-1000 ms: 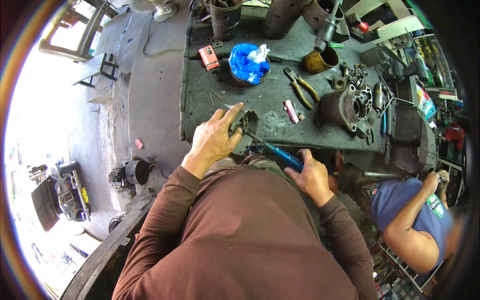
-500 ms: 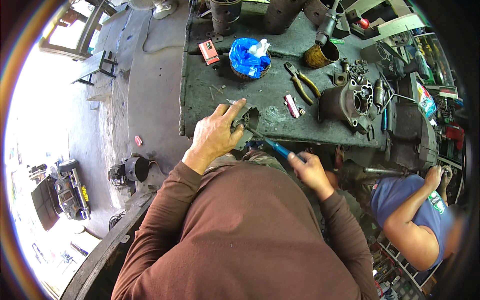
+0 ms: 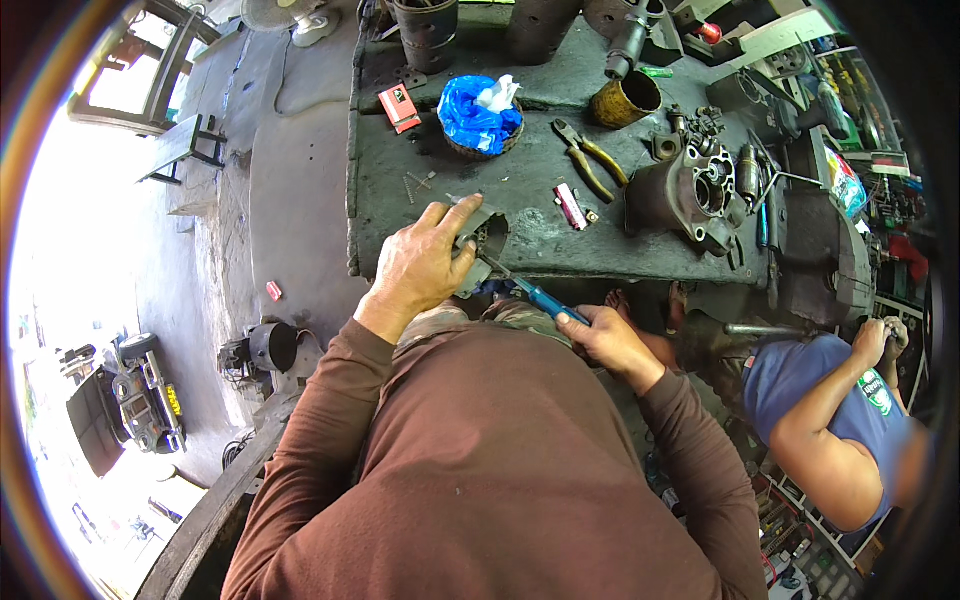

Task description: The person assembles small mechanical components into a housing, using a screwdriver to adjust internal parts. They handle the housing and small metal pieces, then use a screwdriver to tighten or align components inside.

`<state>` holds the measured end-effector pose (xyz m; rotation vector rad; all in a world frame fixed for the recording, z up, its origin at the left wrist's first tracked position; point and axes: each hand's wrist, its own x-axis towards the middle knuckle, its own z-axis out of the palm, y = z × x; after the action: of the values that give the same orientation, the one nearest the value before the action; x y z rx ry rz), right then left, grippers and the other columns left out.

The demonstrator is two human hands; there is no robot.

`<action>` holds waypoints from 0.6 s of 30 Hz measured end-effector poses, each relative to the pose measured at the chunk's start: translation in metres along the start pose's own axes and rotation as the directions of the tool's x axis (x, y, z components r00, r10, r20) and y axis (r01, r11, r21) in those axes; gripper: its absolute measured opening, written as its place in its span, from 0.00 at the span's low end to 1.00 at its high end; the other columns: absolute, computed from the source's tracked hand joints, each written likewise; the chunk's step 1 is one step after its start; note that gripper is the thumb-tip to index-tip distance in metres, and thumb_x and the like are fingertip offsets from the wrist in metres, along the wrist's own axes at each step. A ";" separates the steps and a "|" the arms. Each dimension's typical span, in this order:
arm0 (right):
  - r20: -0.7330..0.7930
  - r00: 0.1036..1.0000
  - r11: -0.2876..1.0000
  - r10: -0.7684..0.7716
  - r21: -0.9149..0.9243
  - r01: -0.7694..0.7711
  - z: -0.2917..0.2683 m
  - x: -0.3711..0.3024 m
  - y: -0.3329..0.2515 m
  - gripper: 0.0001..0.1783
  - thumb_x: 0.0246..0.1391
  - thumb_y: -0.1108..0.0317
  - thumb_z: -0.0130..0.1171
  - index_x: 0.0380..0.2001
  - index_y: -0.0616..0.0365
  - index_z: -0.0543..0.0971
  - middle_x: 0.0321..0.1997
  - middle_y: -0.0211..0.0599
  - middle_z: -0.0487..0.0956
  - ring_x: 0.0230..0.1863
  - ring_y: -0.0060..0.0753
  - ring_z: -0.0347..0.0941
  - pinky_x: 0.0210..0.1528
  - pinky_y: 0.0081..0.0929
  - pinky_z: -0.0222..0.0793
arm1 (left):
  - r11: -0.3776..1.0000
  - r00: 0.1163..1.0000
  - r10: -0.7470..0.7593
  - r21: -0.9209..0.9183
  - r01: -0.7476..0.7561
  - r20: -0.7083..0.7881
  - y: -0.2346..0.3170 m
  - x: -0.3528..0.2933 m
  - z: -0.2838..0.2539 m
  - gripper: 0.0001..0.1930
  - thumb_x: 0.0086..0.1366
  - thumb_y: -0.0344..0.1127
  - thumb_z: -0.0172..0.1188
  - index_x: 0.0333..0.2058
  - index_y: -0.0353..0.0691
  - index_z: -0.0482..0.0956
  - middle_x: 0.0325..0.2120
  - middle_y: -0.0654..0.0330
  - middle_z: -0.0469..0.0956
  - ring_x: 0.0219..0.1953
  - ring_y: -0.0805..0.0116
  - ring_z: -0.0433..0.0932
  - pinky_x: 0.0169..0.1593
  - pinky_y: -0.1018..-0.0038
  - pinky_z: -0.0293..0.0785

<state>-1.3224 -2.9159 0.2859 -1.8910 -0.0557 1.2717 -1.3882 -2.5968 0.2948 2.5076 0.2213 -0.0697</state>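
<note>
At the near left corner of the workbench, my left hand [image 3: 418, 260] is closed round a round metal housing [image 3: 491, 234] with a hollow middle. Its forefinger stretches along the housing's far side, and much of the part lies hidden under the hand. My right hand [image 3: 612, 342] grips a screwdriver [image 3: 546, 303] by its blue handle, thumb on top. The shaft slants up and left to the near side of the housing. Exactly where the tip rests cannot be made out.
On the dark workbench [image 3: 420, 160] lie a red box [image 3: 399, 108], a basket with a blue plastic bag [image 3: 476, 112], yellow-handled pliers [image 3: 590, 162], a rusty can [image 3: 626, 100] and a large metal casting [image 3: 668, 200]. At right a person in a blue shirt [image 3: 800, 385] sits close by.
My right hand has shifted left and slightly down with the screwdriver, closer to the housing. The left hand keeps its hold on the housing. The whole view has shifted a little.
</note>
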 end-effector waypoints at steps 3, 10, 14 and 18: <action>-0.112 0.813 0.697 -0.572 -0.589 0.409 0.006 -0.005 -0.003 0.27 0.66 0.52 0.70 0.52 0.67 0.79 0.38 0.48 0.84 0.35 0.46 0.86 0.36 0.43 0.81 | 0.998 0.998 -0.043 -0.042 0.045 0.035 -0.001 0.003 -0.006 0.31 0.73 0.43 0.62 0.73 0.52 0.70 0.50 0.48 0.81 0.48 0.37 0.84 0.53 0.48 0.82; 0.145 0.631 0.045 -0.762 -0.960 0.275 0.020 0.000 -0.021 0.26 0.56 0.65 0.63 0.58 0.61 0.80 0.39 0.39 0.78 0.29 0.40 0.81 0.30 0.40 0.78 | 0.999 0.996 -0.039 -0.025 0.041 0.081 -0.001 0.014 -0.010 0.30 0.72 0.40 0.60 0.72 0.49 0.70 0.49 0.46 0.80 0.48 0.35 0.83 0.53 0.47 0.80; 0.096 0.773 0.245 -0.627 -0.918 0.313 0.021 0.008 -0.026 0.22 0.65 0.63 0.61 0.58 0.61 0.81 0.36 0.47 0.82 0.32 0.49 0.85 0.34 0.47 0.81 | 0.999 0.999 -0.030 -0.023 0.031 0.042 0.000 0.007 -0.001 0.32 0.69 0.38 0.61 0.72 0.49 0.71 0.46 0.46 0.79 0.45 0.36 0.83 0.49 0.47 0.81; 0.019 0.837 0.542 -0.547 -0.754 0.371 0.018 0.011 -0.031 0.20 0.73 0.59 0.56 0.58 0.60 0.81 0.35 0.55 0.85 0.35 0.61 0.85 0.35 0.55 0.81 | 0.996 0.988 0.082 -0.020 -0.085 -0.131 -0.006 -0.007 0.009 0.34 0.64 0.38 0.64 0.71 0.49 0.74 0.43 0.50 0.78 0.38 0.43 0.85 0.43 0.53 0.85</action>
<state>-1.3190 -2.8799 0.2952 -2.4427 -1.0473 0.6703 -1.3958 -2.5982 0.2849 2.4951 0.1684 0.1304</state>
